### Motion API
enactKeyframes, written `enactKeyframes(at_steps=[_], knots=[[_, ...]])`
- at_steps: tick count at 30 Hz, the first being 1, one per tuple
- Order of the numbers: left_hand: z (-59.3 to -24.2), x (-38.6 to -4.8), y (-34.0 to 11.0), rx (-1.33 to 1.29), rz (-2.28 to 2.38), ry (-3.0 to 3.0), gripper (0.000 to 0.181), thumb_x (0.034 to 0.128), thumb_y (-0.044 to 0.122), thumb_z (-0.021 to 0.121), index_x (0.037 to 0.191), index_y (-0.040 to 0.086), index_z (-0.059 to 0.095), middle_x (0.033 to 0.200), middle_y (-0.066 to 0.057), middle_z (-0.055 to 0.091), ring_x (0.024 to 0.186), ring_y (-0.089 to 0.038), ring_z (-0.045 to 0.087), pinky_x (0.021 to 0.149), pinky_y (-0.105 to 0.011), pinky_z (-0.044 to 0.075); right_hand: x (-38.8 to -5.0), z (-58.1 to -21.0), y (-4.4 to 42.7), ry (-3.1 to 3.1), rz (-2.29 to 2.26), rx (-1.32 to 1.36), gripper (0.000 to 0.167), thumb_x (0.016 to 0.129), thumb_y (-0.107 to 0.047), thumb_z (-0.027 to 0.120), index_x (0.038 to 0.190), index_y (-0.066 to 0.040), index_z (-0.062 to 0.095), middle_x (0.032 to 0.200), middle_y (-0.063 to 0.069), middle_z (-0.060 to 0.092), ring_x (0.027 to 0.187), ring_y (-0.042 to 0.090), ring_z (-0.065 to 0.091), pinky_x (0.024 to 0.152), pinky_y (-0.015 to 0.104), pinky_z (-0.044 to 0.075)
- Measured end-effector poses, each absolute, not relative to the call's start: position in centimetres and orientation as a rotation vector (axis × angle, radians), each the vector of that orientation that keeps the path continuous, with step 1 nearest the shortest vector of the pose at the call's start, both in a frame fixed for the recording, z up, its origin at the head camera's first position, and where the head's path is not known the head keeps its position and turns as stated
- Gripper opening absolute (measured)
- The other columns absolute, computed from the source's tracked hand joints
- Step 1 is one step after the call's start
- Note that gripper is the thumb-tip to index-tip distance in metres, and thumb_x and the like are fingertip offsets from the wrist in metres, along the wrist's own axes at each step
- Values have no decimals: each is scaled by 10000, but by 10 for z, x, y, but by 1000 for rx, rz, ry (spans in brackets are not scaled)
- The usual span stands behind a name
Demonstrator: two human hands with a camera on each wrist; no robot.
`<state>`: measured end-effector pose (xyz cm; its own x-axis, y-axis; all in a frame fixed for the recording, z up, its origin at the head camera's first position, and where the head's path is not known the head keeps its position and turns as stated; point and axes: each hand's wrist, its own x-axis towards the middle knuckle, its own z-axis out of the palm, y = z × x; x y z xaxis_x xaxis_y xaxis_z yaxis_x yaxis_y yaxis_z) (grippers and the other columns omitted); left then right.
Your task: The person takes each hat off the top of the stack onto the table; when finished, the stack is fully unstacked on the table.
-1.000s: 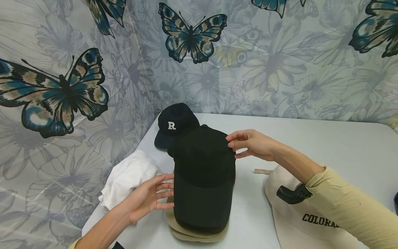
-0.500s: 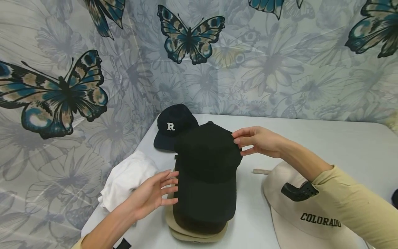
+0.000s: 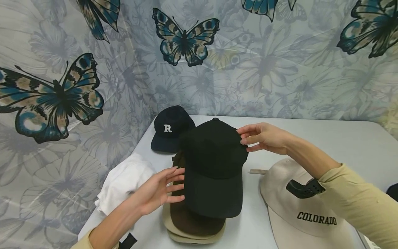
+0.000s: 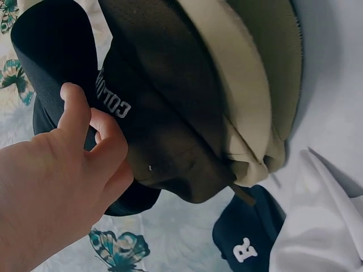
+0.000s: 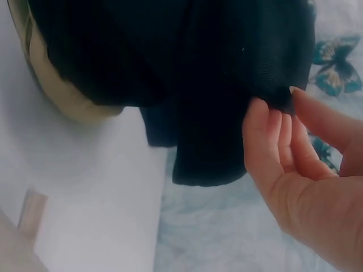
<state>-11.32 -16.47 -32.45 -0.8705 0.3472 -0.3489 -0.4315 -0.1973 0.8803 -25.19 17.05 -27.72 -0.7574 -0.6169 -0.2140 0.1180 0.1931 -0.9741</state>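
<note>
A black cap hangs tilted above a stack of caps, its brim toward me. My left hand holds its left edge near the brim; the left wrist view shows the fingers partly hidden by the cap. On the opposite side my right hand pinches the crown's edge between thumb and fingers, as the right wrist view shows. Just below lies a dark brown cap with pale lettering, partly legible in the left wrist view. Tan and olive caps sit underneath it.
Behind stands a navy cap marked R. A white crumpled cloth item lies at the left. A cream COLORADO cap rests at the right on the white table, partly behind my right sleeve. Butterfly-print fabric hangs behind.
Both hands have moved the black cap up and rightward from the stack, and more of the brown cap below now shows. The view has shifted slightly.
</note>
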Motion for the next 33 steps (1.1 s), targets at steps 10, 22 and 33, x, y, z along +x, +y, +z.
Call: enactKeyframes(at_steps=[10,22,33], knots=[[-318,-127,-152,-45,2072,1624,586,996,353,453,1441,-2,312,1347,-141,334,1161,-280,386,942,-422,455,-256,-271,184,1885,-1653,-426,323,901,-8,626,1208,-12,525,1009,29,618,948,150,616,925,398,468],[-304,-157,-133,-30,2055,1657,560,997,327,420,1435,-10,325,1273,-130,379,1275,-353,324,940,-443,459,-268,-258,204,1924,-1695,-418,210,921,-18,612,1106,-119,615,990,3,623,975,144,604,910,364,480],[-291,-181,-116,-9,2059,1667,526,997,318,426,1417,7,369,1154,-91,447,1030,-240,463,899,-440,483,-287,-249,218,1921,-1694,-377,249,933,-3,583,1153,-108,530,1042,21,607,941,155,624,891,335,489]])
